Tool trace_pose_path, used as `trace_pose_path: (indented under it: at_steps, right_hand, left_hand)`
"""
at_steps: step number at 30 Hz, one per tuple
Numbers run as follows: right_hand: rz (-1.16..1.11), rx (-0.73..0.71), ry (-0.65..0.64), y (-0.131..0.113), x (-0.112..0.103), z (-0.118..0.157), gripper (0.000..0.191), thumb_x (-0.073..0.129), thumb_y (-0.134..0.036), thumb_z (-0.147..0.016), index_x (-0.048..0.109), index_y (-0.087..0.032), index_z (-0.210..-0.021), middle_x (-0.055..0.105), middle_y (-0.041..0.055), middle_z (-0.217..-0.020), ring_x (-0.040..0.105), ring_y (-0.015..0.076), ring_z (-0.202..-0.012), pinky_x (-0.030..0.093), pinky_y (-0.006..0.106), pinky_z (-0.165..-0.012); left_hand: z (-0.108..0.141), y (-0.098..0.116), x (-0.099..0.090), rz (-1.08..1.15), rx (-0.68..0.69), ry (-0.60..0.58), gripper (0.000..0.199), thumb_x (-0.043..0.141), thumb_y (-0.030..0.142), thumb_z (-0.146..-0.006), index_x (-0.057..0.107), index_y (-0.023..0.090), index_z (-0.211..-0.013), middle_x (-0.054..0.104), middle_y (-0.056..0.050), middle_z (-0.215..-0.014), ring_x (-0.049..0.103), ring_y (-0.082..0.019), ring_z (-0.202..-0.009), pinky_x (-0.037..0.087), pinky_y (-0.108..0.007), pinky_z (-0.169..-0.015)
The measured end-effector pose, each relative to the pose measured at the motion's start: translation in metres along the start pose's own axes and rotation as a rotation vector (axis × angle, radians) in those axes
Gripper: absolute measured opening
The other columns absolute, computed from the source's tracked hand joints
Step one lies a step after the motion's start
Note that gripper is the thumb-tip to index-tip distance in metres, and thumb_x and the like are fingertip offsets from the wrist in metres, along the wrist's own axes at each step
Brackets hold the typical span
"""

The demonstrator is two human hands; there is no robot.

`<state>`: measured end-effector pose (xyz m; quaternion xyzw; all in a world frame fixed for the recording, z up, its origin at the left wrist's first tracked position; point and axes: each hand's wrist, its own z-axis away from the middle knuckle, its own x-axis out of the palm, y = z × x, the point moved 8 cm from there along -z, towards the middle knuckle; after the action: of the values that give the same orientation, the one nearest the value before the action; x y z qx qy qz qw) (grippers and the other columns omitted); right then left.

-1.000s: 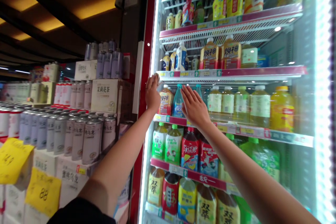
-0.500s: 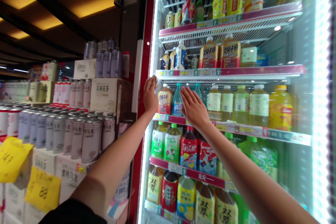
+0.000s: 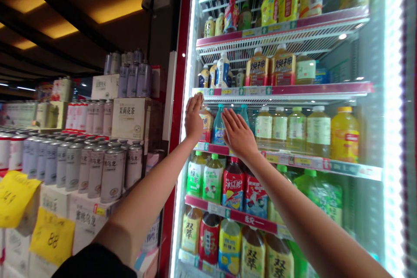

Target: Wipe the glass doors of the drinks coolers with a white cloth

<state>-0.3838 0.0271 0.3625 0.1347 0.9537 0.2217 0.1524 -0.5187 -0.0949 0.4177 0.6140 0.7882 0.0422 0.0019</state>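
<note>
My left hand (image 3: 194, 118) is raised with its fingers stretched out, in front of the left side of a lit drinks cooler (image 3: 224, 150). It partly covers an orange-and-red drink bottle (image 3: 207, 124) on the middle shelf. My right hand (image 3: 240, 134) is lifted with flat fingers, close in view to a blue bottle (image 3: 219, 124) and hiding part of another blue bottle (image 3: 244, 115) behind it. Neither hand holds anything. Whether the palms press on a glass front, I cannot tell for sure.
Pale-labelled bottles (image 3: 296, 128) and a yellow juice bottle (image 3: 344, 134) stand right of my hands. Below are green tea bottles (image 3: 213, 178) and red tea bottles (image 3: 233, 182). To the left, grey cans (image 3: 112, 173) stand on stacked boxes, with yellow price signs (image 3: 52, 236).
My left hand has moved right, from the cooler's edge to over the orange-and-red bottle. My right hand stays nearly in place. The view has shifted slightly.
</note>
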Motion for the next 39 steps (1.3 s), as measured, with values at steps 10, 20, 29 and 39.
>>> trace_pose_path:
  at_steps: [10, 20, 29, 39]
  right_hand:
    - [-0.046, -0.005, 0.025, 0.000, -0.001, 0.000, 0.080, 0.040, -0.022, -0.109, -0.004, -0.018, -0.177, 0.028, 0.0119, -0.180, 0.027, 0.0292, -0.168, 0.034, 0.057, -0.136]
    - [-0.060, -0.003, 0.001, 0.001, -0.004, 0.000, 0.081, 0.040, -0.020, -0.109, -0.005, -0.018, -0.176, 0.028, 0.0117, -0.179, 0.027, 0.0282, -0.167, 0.035, 0.056, -0.136]
    - [0.023, -0.046, 0.025, 0.029, -0.027, 0.016, 0.088, 0.041, -0.022, -0.111, -0.024, -0.025, -0.171, 0.021, 0.0075, -0.182, 0.023, 0.0267, -0.168, 0.034, 0.056, -0.136]
    - [0.035, -0.024, 0.026, 0.034, -0.021, 0.018, 0.082, 0.039, -0.023, -0.111, -0.013, -0.021, -0.175, 0.024, 0.0101, -0.180, 0.026, 0.0279, -0.168, 0.033, 0.056, -0.136]
  left_hand:
    - [-0.005, 0.012, 0.003, 0.017, 0.109, 0.039, 0.093, 0.034, -0.008, -0.092, 0.038, 0.043, -0.169, 0.052, 0.005, -0.170, 0.040, -0.022, -0.164, 0.040, -0.054, -0.136]
    - [0.001, 0.033, 0.011, -0.005, 0.171, -0.070, 0.087, 0.032, -0.006, -0.095, 0.038, 0.040, -0.169, 0.052, 0.005, -0.170, 0.037, -0.021, -0.165, 0.037, -0.054, -0.137]
    - [0.017, 0.050, 0.020, -0.001, 0.183, -0.054, 0.081, 0.029, -0.004, -0.098, 0.041, 0.036, -0.168, 0.052, 0.003, -0.170, 0.036, -0.020, -0.165, 0.038, -0.048, -0.138]
    - [0.010, 0.053, 0.027, 0.053, 0.162, 0.018, 0.086, 0.031, -0.002, -0.100, 0.029, 0.046, -0.172, 0.052, 0.005, -0.170, 0.038, -0.024, -0.164, 0.040, -0.054, -0.136]
